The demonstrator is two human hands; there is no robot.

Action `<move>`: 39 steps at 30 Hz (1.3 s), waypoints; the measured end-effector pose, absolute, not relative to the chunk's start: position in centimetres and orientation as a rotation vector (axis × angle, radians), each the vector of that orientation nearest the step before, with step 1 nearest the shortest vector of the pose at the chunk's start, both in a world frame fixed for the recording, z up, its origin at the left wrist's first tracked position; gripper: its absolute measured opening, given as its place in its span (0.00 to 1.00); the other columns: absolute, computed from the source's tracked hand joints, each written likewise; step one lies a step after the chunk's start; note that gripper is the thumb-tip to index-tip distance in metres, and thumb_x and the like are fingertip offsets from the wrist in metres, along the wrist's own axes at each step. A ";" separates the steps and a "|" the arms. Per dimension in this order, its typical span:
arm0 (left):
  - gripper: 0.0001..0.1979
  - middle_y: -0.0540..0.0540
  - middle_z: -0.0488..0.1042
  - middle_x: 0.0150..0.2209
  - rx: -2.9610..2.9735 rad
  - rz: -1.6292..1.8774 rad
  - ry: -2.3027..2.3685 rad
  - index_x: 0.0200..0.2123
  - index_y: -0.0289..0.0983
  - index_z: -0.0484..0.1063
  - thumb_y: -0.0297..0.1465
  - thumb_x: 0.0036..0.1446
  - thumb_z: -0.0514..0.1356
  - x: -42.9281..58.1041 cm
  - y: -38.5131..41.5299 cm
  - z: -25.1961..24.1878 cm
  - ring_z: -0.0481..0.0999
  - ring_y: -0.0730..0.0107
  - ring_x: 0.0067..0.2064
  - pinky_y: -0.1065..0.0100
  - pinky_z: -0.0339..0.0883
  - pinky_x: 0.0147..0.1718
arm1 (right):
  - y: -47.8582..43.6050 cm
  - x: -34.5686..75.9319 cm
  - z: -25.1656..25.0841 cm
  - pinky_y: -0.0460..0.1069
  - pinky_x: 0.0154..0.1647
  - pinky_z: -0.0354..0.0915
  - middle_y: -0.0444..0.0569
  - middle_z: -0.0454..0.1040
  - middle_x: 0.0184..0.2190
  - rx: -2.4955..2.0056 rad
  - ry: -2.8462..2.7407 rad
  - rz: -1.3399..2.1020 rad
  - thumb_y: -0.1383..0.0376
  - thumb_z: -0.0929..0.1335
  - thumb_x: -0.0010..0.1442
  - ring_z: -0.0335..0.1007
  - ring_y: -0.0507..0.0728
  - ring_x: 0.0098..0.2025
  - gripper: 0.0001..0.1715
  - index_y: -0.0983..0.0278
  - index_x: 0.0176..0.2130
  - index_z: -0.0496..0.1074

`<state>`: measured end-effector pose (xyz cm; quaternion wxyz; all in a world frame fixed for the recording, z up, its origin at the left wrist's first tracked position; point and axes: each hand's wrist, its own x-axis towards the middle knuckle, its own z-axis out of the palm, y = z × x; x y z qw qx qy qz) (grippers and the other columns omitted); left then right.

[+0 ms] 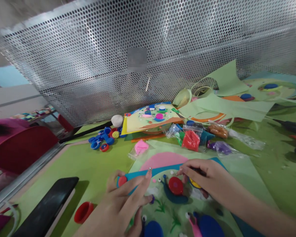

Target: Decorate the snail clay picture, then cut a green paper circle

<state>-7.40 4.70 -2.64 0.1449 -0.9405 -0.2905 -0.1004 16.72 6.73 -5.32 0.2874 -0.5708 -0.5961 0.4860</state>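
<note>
A craft picture [167, 210] lies in front of me, with clay snails whose shells are bottle caps. One snail has a red bottle cap [175, 186] on a dark teal clay body. Blue caps [210, 226] top other snails lower down. My left hand [124, 202] rests over the picture's left side, fingers stretched and apart, near a red piece [122, 180] at the upper left corner. My right hand [203, 174] is at the upper right, its fingertips pinched beside the red cap; whatever they pinch is hidden. A yellow piece [194, 183] shows partly beneath its fingers.
Loose bottle caps [102, 138] lie at the back left, near a white clay lump [117, 120]. Bagged clay, including a red packet [191, 140] and a pink one [141, 147], sits behind the picture. A black phone-like object [48, 204] and a red cap [84, 212] are left.
</note>
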 end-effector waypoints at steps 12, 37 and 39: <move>0.31 0.45 0.77 0.44 -2.706 -0.284 -0.859 0.60 0.29 0.49 0.18 0.50 0.44 -7.5 4.3 -3.1 0.78 0.67 0.41 0.58 0.70 0.44 | 6.8 16.7 -5.5 0.41 0.14 0.53 0.39 0.62 0.19 -1.529 -1.648 1.281 0.59 0.60 0.59 0.53 0.44 0.14 0.17 0.64 0.29 0.71; 0.34 0.41 0.76 0.45 -2.643 -0.368 -0.805 0.62 0.26 0.41 0.19 0.51 0.46 -8.1 4.2 -3.4 0.78 0.65 0.38 0.59 0.70 0.44 | 6.9 16.7 -6.1 0.42 0.14 0.54 0.43 0.68 0.22 -1.470 -1.615 1.285 0.57 0.61 0.56 0.54 0.46 0.14 0.17 0.63 0.28 0.72; 0.35 0.45 0.78 0.42 -2.669 -0.364 -0.836 0.63 0.27 0.39 0.18 0.51 0.46 -8.0 4.2 -3.4 0.78 0.65 0.38 0.56 0.67 0.47 | 6.8 16.8 -6.1 0.42 0.14 0.55 0.43 0.68 0.22 -1.466 -1.613 1.287 0.56 0.61 0.56 0.54 0.46 0.14 0.17 0.63 0.28 0.72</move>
